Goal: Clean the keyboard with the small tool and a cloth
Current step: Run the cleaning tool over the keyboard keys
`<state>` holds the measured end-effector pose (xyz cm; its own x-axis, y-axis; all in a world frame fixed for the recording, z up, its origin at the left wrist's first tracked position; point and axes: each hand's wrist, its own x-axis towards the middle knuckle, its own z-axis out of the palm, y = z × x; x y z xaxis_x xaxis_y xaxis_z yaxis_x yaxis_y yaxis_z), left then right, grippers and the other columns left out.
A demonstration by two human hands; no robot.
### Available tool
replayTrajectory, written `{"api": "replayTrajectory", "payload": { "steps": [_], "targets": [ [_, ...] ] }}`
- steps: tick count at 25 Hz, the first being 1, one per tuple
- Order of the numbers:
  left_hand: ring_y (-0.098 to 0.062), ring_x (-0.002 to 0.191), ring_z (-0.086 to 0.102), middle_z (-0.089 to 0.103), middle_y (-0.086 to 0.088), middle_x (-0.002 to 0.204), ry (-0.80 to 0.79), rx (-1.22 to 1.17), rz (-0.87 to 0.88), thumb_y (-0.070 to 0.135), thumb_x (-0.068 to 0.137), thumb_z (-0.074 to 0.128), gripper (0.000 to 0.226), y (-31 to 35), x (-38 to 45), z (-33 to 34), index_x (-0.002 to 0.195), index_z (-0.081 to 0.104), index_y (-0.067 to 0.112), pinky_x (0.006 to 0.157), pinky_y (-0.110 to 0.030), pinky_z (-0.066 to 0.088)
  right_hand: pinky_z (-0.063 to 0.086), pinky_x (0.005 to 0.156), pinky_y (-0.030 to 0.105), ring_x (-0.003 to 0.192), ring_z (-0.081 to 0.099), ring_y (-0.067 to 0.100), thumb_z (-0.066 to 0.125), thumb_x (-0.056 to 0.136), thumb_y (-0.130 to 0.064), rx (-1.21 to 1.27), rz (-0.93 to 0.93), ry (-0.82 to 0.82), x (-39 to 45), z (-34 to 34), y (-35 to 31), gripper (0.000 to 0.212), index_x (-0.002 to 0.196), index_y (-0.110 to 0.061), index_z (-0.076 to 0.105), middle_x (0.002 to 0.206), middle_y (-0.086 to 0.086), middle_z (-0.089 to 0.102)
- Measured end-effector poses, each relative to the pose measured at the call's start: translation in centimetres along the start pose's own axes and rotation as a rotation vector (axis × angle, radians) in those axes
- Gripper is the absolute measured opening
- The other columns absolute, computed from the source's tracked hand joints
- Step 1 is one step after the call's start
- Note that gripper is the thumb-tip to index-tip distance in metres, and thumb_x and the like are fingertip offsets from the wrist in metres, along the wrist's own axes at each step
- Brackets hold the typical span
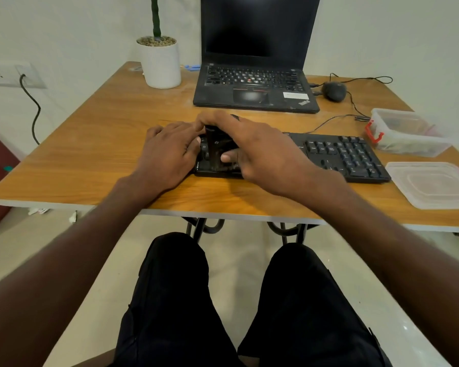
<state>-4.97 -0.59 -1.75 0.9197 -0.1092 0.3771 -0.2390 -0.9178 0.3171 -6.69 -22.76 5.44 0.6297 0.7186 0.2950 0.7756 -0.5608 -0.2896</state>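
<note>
Black plastic keyboard (339,154) lies on the woodgrain table (90,144), its left end under both my hands. My right hand (257,152) pinches a dark, glossy, strip-like thing (217,147), thumb on its near face; cloth or tool, I cannot tell. My left hand (167,149) rests beside it, fingers curled at the strip's edge; whether they grip it, I cannot tell. Judging by position, cleaning is underway at the left keys; the number pad to the right of my right hand looks untouched. Matte keys, rounded edges.

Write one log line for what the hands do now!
left hand: rests on keyboard | right hand: grips dark cloth on keys
</note>
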Motion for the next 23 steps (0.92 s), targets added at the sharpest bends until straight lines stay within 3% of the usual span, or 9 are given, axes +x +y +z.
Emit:
{"api": "replayTrajectory", "payload": {
  "steps": [5,8,10,14,17,20,23],
  "targets": [
    [-0.020,0.139,0.050,0.062,0.004,0.147,0.000,0.006,0.010,0.034,0.105,0.031,0.048,0.1,-0.1,0.0,0.142,0.059,0.028,0.113,-0.053,0.027,0.047,0.062,0.029,0.098,0.057,0.016,0.069,0.093,-0.015,-0.344,0.105,-0.162,-1.7,-2.8,1.9,0.072,0.139,-0.055,0.029,0.122,-0.004,0.056],
    [-0.021,0.136,0.051,0.063,0.004,0.142,-0.008,0.007,0.008,0.033,0.107,0.032,0.041,0.1,-0.1,0.0,0.137,0.059,0.029,0.110,-0.053,0.029,0.056,0.066,0.038,0.097,0.063,0.018,0.069,0.094,-0.013,-0.107,0.063,0.055,-1.0,-2.0,0.7,0.066,0.140,-0.048,0.036,0.117,-0.004,0.063],
    [-0.023,0.132,0.053,0.065,0.000,0.136,-0.004,-0.001,0.000,0.030,0.109,0.035,0.033,0.0,0.0,0.0,0.129,0.060,0.027,0.107,-0.053,0.031,0.059,0.070,0.040,0.093,0.064,0.018,0.068,0.095,-0.012,0.045,0.015,0.115,-0.8,-0.1,-0.4,0.063,0.143,-0.040,0.039,0.114,-0.004,0.064],
    [-0.021,0.136,0.050,0.063,0.003,0.142,0.013,0.000,0.007,0.032,0.105,0.032,0.042,0.1,-0.2,0.0,0.135,0.061,0.027,0.108,-0.050,0.026,0.055,0.067,0.034,0.098,0.061,0.018,0.068,0.094,-0.014,-0.171,0.125,-0.060,-2.1,-1.3,1.5,0.070,0.142,-0.051,0.031,0.116,-0.007,0.056],
    [-0.018,0.140,0.048,0.061,0.006,0.148,0.004,-0.007,0.011,0.034,0.105,0.030,0.047,0.0,-0.2,0.1,0.142,0.059,0.030,0.109,-0.048,0.023,0.055,0.071,0.037,0.108,0.061,0.023,0.069,0.095,-0.018,-0.354,0.268,-0.159,-2.0,-4.3,2.4,0.071,0.139,-0.055,0.028,0.126,0.000,0.060],
    [-0.018,0.140,0.048,0.060,0.007,0.149,0.009,-0.004,0.017,0.038,0.108,0.028,0.046,0.0,-0.2,0.0,0.141,0.059,0.031,0.109,-0.049,0.022,0.061,0.075,0.040,0.113,0.062,0.022,0.068,0.095,-0.011,-0.099,0.196,0.045,-1.2,-3.2,1.7,0.068,0.140,-0.050,0.035,0.132,0.001,0.060],
    [-0.017,0.137,0.051,0.063,0.008,0.144,0.024,0.016,0.033,0.052,0.111,0.021,0.051,0.1,-0.2,0.0,0.137,0.060,0.031,0.108,-0.050,0.023,0.062,0.078,0.042,0.111,0.062,0.020,0.065,0.095,-0.004,-0.015,0.237,0.039,-1.9,-2.7,3.5,0.067,0.137,-0.049,0.038,0.131,0.002,0.060]
  ]
}}
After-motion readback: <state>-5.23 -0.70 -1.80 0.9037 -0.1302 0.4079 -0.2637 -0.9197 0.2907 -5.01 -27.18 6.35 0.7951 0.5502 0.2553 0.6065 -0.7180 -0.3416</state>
